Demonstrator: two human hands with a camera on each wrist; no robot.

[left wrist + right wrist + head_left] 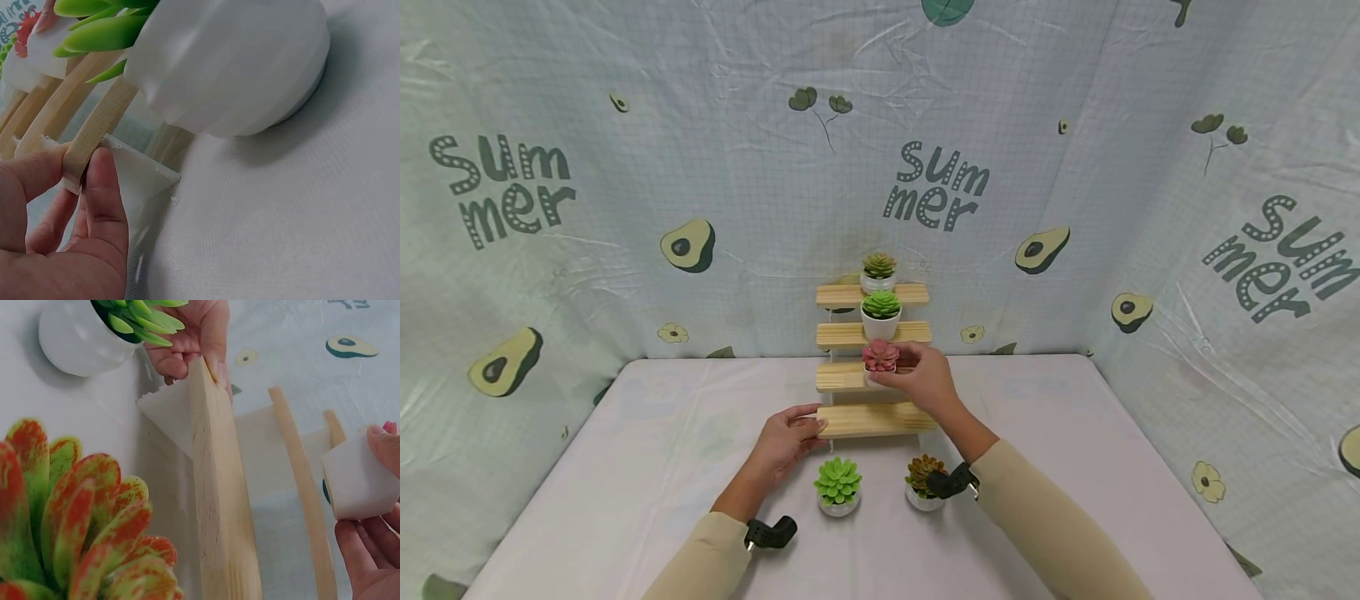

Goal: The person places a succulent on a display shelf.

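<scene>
A tiered wooden plant stand (pixel 874 422) with white side supports stands at the back of the table. My left hand (pixel 784 443) pinches the left end of its lowest board between thumb and fingers. My right hand (pixel 929 383) holds the white pot of a pink succulent (pixel 880 355) at the second board from the bottom. In the right wrist view the white pot (pixel 361 478) sits between thumb and fingers; whether its base touches the board I cannot tell. Above it, a bright green succulent (pixel 881 305) and a darker green one (pixel 879 267) occupy the upper two boards.
On the table (pixel 685 467) before the stand, a light green succulent (pixel 838 482) is at the left and a brownish-orange succulent (pixel 922 473) at the right, under my right wrist. A printed cloth (pixel 760 200) hangs behind the stand and along the sides.
</scene>
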